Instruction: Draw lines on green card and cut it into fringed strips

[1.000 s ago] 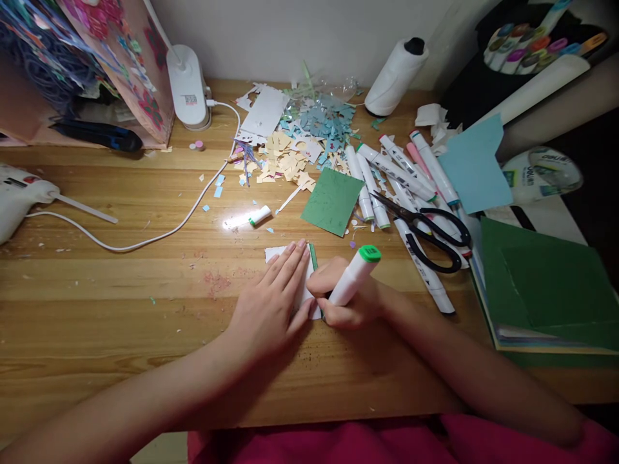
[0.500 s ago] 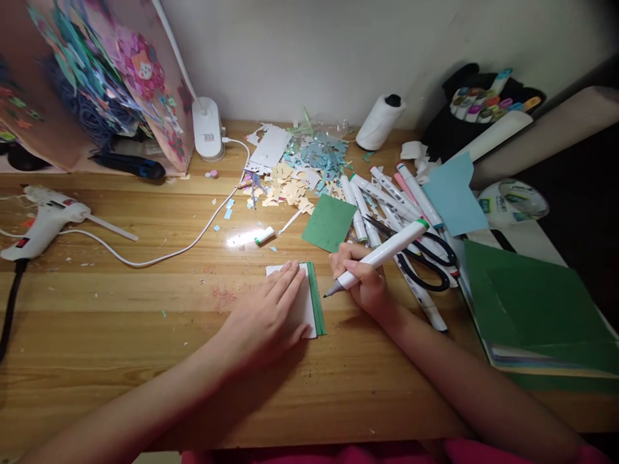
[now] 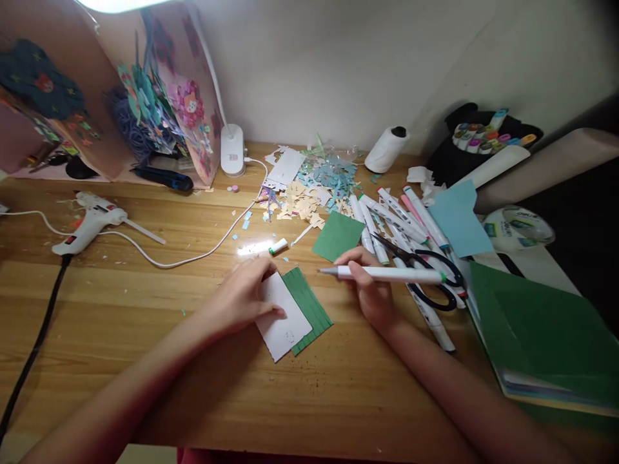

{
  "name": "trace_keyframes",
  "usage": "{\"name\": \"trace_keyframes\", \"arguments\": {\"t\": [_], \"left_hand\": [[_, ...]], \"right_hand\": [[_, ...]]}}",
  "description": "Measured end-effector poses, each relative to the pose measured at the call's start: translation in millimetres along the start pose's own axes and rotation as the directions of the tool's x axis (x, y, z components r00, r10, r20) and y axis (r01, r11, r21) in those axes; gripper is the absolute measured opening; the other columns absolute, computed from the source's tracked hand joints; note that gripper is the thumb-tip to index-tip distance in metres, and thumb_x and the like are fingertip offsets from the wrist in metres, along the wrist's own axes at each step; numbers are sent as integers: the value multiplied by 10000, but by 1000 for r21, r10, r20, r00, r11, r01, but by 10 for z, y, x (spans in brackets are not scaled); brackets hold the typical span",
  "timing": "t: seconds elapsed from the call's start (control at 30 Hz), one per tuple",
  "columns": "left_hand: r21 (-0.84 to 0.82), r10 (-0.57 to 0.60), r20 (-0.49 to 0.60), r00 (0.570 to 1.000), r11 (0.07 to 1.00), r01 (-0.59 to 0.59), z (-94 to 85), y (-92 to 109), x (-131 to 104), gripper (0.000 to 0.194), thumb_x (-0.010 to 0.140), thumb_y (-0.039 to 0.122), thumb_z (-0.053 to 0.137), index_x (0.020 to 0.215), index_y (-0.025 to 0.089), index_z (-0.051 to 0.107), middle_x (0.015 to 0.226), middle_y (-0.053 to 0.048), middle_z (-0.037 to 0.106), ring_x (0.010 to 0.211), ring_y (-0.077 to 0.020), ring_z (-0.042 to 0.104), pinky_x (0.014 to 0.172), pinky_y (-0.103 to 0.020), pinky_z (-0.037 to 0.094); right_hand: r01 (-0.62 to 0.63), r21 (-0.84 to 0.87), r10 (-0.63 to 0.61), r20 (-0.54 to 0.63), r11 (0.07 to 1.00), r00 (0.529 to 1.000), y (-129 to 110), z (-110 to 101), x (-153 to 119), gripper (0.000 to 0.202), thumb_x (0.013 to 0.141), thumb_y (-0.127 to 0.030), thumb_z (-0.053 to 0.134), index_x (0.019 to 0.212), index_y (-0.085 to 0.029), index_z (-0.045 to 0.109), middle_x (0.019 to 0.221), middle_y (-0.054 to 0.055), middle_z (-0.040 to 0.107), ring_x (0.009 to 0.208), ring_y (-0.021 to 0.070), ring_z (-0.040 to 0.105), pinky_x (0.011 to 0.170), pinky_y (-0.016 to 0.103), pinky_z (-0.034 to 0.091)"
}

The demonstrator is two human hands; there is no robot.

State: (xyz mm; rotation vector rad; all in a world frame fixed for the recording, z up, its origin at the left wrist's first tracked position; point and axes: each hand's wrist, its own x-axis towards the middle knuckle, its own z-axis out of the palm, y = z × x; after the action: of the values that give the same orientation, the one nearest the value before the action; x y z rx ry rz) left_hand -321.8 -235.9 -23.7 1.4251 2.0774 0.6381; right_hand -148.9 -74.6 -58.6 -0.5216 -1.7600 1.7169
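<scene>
1. White card: at desk centre, overlapping the lined green paper.
2. Left hand: clamped on the card's upper left part, thumb across its face.
3. White marker: uncapped, near-level, tip pointing left, apart from the paper.
4. Right hand: fingers closed round the marker.
5. Green-banded cap: lay beyond the card.
6. Green square: lay beyond the marker.
7. Black-handled scissors: rested on loose markers, right.
8. Glue gun: lay far left.

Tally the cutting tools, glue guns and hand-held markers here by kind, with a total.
Black-handled scissors: 1
Black-and-blue utility knife: 1
White plastic glue gun: 1
White marker in the right hand: 1
Total: 4
</scene>
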Motion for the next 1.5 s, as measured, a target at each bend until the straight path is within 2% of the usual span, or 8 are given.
{"name": "trace_keyframes", "arguments": {"t": [0.17,0.3,0.5,0.63,0.97,1.13,1.27,1.5], "left_hand": [[-325,-35,194,980,941,98,-92,-57,13,268,706,397,701,777,171,575,743,26,564,706,-154,517,596,-239,368],[-418,-43,211,977,899,130,-59,-69,23,264,703,378,705,709,161,556,667,40,521,644,-130,483,550,-219,347],[-429,-23,187,982,897,103,-69,-43,18,179,724,309,684,774,167,587,752,14,593,702,-152,529,594,-230,401],[-483,-22,183,983,869,109,-176,-80,10,225,784,298,614,975,180,602,937,-29,633,829,-190,573,682,-261,451],[-532,-41,238,970,830,165,-171,-168,47,335,709,395,698,940,178,590,961,-18,632,913,-231,587,751,-290,461],[-580,-76,258,963,785,217,-183,-125,61,340,714,398,692,951,178,591,899,-7,633,831,-209,609,676,-265,463],[-569,-46,239,970,803,178,-183,-116,63,320,709,392,693,947,190,624,930,-6,643,862,-212,606,685,-258,461],[-547,-1,211,977,828,119,-253,-116,41,373,672,364,722,987,182,639,990,-23,646,919,-223,594,732,-266,459]], "right_hand": [[43,-183,-12,166,982,986,-32,82,-19,291,866,-245,569,1156,-269,547,1112,46,650,953,169,626,850,333,482],[-24,-121,61,308,992,949,-33,91,-52,177,788,-246,675,944,-231,594,889,28,686,728,150,657,650,282,538],[-50,-106,72,224,993,972,-27,103,-74,285,683,-195,756,795,-223,495,714,-31,649,604,121,614,553,232,497],[43,-273,-53,-28,961,998,-65,11,29,231,731,-214,714,811,-229,498,740,-25,623,669,138,615,638,265,489],[9,-626,-270,-323,780,907,-117,-772,431,207,811,-334,592,920,-222,456,795,35,631,684,198,618,660,346,500],[56,-817,-384,-209,574,899,-142,-793,445,289,829,-308,562,1084,-212,466,1134,141,577,1078,308,523,911,495,390],[197,-870,-258,84,451,962,-169,-570,560,381,746,-300,665,1087,-236,506,1107,124,594,1030,310,539,880,454,421],[190,-863,-103,161,468,982,-191,-384,897,434,564,-179,738,955,-230,557,940,73,632,942,315,536,824,441,401]]}}
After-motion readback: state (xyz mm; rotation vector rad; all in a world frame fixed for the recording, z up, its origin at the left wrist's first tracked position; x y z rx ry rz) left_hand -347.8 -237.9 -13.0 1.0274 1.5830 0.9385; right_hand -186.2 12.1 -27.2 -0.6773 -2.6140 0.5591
